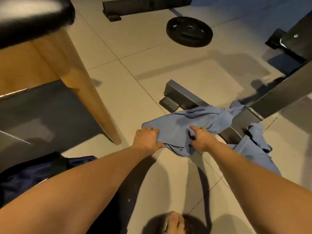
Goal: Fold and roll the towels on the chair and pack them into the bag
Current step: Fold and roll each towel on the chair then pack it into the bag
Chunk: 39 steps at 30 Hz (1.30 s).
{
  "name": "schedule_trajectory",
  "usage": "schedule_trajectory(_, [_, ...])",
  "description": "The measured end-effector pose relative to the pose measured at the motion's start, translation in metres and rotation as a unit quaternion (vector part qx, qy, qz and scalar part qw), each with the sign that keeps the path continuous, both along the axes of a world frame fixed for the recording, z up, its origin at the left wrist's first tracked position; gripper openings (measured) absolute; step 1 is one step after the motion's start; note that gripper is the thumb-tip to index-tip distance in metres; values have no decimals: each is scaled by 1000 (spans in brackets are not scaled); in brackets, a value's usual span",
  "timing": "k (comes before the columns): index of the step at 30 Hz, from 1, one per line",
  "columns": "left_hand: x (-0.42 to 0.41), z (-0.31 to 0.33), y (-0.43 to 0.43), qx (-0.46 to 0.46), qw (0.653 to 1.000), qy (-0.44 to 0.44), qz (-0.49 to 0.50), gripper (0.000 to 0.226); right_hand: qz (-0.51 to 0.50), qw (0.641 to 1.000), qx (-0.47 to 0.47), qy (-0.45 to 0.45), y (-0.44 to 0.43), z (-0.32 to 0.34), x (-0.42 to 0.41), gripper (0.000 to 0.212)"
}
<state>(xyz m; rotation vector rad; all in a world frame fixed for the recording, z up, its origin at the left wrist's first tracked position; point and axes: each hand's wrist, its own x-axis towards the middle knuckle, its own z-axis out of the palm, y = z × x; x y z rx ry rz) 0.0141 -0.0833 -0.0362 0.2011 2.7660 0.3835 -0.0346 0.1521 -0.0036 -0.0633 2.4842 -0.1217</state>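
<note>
- Beige tiled floor [135,73] carries the crumpled light-blue cloth towel [177,122], its far end draped over a grey metal frame foot [179,97].
- Left hand [146,139] and right hand [200,139] grip its near edge.
- Risk: pulling could snag the twisted end on that frame.
- Dark navy fabric bag [25,176] lies near-left.

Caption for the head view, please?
Left hand and right hand grip a crumpled blue towel across a grey metal frame on tiled floor.

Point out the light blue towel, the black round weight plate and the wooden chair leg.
light blue cloth towel [175,125]: head view, flat middle of the cloth.
black round weight plate [189,31]: head view, centre hub.
tan wooden chair leg [92,102]: head view, mid-length of the leg.
</note>
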Motion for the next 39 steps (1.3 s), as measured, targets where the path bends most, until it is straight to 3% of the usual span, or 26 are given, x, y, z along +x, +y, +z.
schedule_trajectory(2, [-6,-13,0,-21,1000,-8,-1,54,-1,1000,-9,0,-2,-20,9,64])
schedule_trajectory(6, [3,-23,-2,-41,999,27,-22,22,-1,998,-3,57,-11,-38,32,33])
schedule_trajectory(9, [15,-17,-15,28,998,-50,39,11,24,998,-43,39,-15,-30,46,3])
schedule_trajectory(11, [21,-4,-32,101,983,-116,102,21,14,996,-77,30,-19,-17,51,16])
schedule_trajectory(14, [31,24,-55,155,963,-160,154,40,-30,982,-182,41,-30,16,48,19])
schedule_trajectory(18, [49,77,-70,191,957,-174,133,24,-21,969,-248,-2,-48,84,39,19])
schedule_trajectory(21, [63,136,-65,288,945,-124,94,60,1,959,-283,-19,-60,142,38,21])
schedule_trajectory(25, [80,216,-47,418,901,-67,93,35,37,951,-307,-6,-81,217,48,19])
schedule_trajectory(30, [98,294,-58,420,898,13,130,41,66,924,-377,-9,-102,304,64,14])
schedule_trajectory(33, [114,343,-78,431,893,39,127,24,93,904,-417,-3,-120,357,81,16])
schedule_trajectory(35, [127,376,-93,455,878,55,135,11,110,894,-435,8,-137,390,91,16])
schedule_trajectory(39, [154,445,-140,511,845,51,150,14,123,859,-496,34,-178,447,109,13])
